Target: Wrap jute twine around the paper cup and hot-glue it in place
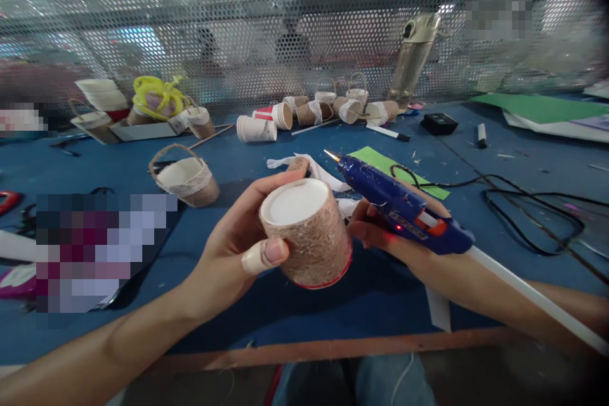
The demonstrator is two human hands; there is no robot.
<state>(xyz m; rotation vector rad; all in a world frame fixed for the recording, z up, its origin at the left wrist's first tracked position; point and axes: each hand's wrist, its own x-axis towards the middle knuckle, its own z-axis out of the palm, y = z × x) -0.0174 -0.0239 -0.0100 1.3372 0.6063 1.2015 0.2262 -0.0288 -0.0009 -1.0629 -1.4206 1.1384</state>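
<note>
My left hand (247,228) is wrapped round a paper cup (316,238) covered in brown twine, its white base turned up and a red rim showing below. A bandage-like strip circles the left thumb. In my right hand (380,228) is a blue hot glue gun (399,196) with a red light lit and a long white glue stick (533,295) out of its back. The nozzle points up and left, apart from the cup. Right fingertips come close to the cup's side; whether they touch it I cannot tell. White lace (321,171) lies behind the cup.
A small twine-handled basket (195,184) stands at left. Along the back lie several twine-covered cups (311,113), plain paper cups (257,129), yellow cord (157,98) and a bottle (415,60) before a perforated metal screen (247,32). Green paper (366,155) and a black cable (495,184) lie at right.
</note>
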